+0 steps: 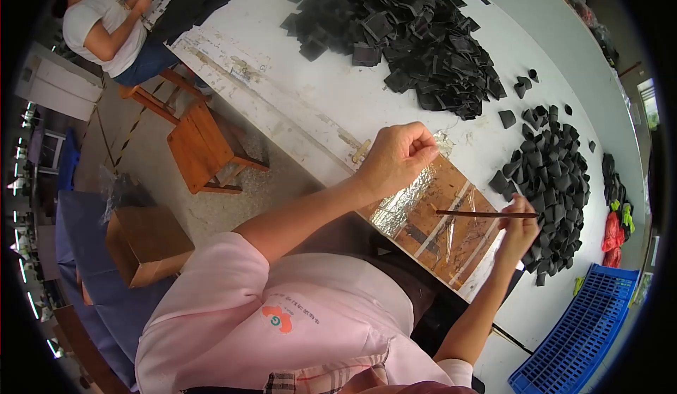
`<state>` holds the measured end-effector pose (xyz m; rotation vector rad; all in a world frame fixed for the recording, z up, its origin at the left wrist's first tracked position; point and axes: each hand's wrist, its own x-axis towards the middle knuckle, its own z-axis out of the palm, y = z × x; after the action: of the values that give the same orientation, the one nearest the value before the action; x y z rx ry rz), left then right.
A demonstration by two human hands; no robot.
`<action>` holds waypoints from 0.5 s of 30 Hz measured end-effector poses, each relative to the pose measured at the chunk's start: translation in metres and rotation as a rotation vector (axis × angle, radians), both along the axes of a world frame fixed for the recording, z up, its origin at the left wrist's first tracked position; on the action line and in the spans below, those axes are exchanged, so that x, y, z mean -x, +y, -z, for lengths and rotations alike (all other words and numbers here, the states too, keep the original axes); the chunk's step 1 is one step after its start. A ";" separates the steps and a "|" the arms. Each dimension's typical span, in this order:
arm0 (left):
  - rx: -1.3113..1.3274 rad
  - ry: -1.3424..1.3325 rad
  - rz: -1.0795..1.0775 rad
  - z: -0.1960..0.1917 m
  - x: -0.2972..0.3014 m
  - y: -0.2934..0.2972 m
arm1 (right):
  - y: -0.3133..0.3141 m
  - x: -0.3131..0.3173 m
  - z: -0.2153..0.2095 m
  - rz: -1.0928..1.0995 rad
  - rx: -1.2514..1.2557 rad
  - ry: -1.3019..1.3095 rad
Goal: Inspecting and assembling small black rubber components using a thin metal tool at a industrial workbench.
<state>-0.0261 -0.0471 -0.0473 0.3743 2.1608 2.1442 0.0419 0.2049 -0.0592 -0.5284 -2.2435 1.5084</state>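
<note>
My left hand (396,160) hovers over the far left corner of a brown wooden board (446,188), its fingers curled and pinched together. Whatever may be between those fingertips is hidden. Over the board's right side, my right hand (520,229) grips a thin dark brown stick (469,214), whose tip points left across the board. Shiny clear tape (403,209) covers part of the board, and pale strips cross it. Just beyond my right hand lies a heap of small folded black fabric pieces (553,186).
A large pile of flat black fabric pieces (430,41) spreads over the white table (303,87). A blue plastic basket (578,330) stands at the right. To the left are a wooden stool (201,147), a cardboard box (148,242) and a seated person (116,31) in a white shirt.
</note>
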 end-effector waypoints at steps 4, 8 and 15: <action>0.335 0.381 -0.203 0.027 0.032 -0.009 | -0.010 -0.013 0.065 0.008 -0.360 -0.021; 0.565 0.533 -0.266 0.044 0.071 -0.010 | -0.038 -0.013 0.052 -0.025 -0.818 0.035; 0.922 0.688 -0.016 0.024 0.139 0.041 | -0.035 -0.013 0.052 -0.011 -0.737 -0.049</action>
<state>-0.1651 -0.0058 -0.0711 1.0724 3.1625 0.8348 0.0548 0.1696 -0.1108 -0.3166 -2.6054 0.5784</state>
